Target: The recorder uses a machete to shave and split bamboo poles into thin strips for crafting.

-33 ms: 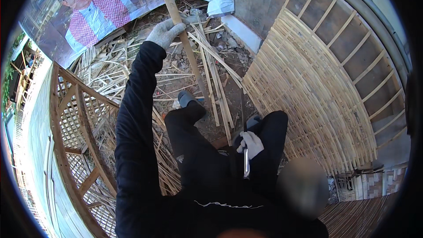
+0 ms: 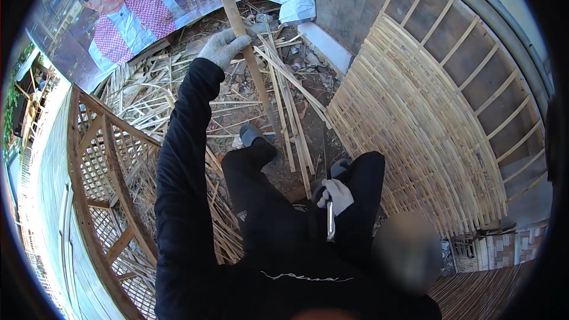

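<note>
My left hand (image 2: 218, 50), in a pale knitted glove, reaches forward and is closed around a slim bamboo pole (image 2: 256, 74). The pole slants from the top of the view down to the littered ground between my feet. Low in front of my body, by my right knee, my gloved right hand (image 2: 339, 195) is closed on a long tool with a shiny metal handle (image 2: 331, 222). A thin dark blade-like strip (image 2: 325, 151) runs forward from near that hand; whether it belongs to the tool is unclear. Split bamboo strips (image 2: 290, 106) lie beside the pole.
At right leans a large woven bamboo panel (image 2: 415, 124) with bare slats at its far edge. A wooden lattice frame (image 2: 112, 166) stands at left. A printed banner (image 2: 195, 6) spans the back. Scattered strips and rubble cover the ground. A blurred round shape (image 2: 408, 252) sits lower right.
My right hand and knee have shifted very slightly to the left. My left hand stays on the pole.
</note>
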A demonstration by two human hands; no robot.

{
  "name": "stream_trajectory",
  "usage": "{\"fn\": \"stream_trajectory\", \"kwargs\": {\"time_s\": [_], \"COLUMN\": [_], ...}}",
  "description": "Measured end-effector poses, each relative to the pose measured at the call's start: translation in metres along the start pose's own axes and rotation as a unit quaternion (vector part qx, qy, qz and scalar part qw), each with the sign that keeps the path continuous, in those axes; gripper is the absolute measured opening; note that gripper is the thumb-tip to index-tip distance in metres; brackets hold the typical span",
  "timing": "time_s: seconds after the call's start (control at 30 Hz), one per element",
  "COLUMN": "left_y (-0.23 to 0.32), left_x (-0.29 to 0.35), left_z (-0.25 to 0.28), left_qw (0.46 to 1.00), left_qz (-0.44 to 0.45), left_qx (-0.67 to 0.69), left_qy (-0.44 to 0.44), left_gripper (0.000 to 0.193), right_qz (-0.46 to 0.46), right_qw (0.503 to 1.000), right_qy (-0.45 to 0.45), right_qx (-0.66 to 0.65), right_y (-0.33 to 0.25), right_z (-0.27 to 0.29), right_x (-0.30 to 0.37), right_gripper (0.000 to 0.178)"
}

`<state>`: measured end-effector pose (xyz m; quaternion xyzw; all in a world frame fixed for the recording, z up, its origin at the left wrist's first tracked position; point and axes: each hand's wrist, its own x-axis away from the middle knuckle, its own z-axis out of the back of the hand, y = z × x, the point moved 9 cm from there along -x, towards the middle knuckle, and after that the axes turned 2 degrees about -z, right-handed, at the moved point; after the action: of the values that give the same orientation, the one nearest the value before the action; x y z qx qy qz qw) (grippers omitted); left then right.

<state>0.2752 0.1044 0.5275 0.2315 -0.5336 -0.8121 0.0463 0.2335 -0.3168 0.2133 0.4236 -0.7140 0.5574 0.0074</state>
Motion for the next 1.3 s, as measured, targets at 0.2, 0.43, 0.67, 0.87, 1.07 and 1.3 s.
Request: {"fn": "stream_trajectory", "kwargs": {"time_s": [0.2, 0.43, 0.67, 0.87, 1.07, 1.3], "left_y": [-0.004, 0.003, -0.050, -0.058, -0.006, 0.018], "left_x": [-0.009, -0.029, -0.034, -0.027, -0.021, -0.005], "left_z": [-0.005, 0.003, 0.003, 0.003, 0.011, -0.012], "left_qw": [0.999, 0.998, 0.993, 0.989, 0.952, 0.916], "left_qz": [0.006, -0.029, 0.021, -0.007, -0.106, -0.177], "left_qx": [-0.012, 0.009, -0.074, -0.003, 0.107, 0.190], "left_qy": [0.040, 0.063, 0.092, 0.148, 0.268, 0.305], "left_gripper": [0.028, 0.029, 0.033, 0.034, 0.042, 0.041], "right_qz": [-0.034, -0.033, -0.049, -0.057, -0.063, -0.076], "right_qw": [0.999, 0.999, 0.999, 0.998, 0.997, 0.995], "right_qy": [-0.004, -0.002, 0.014, 0.001, 0.007, 0.015], "right_qx": [-0.004, -0.044, -0.021, -0.012, -0.032, -0.055], "right_y": [0.023, 0.031, 0.032, 0.032, 0.034, 0.028], "right_z": [0.013, 0.021, 0.018, 0.020, 0.024, 0.023], "right_x": [-0.026, -0.032, -0.036, -0.036, -0.038, -0.032], "right_gripper": [0.019, 0.018, 0.018, 0.015, 0.014, 0.018]}}
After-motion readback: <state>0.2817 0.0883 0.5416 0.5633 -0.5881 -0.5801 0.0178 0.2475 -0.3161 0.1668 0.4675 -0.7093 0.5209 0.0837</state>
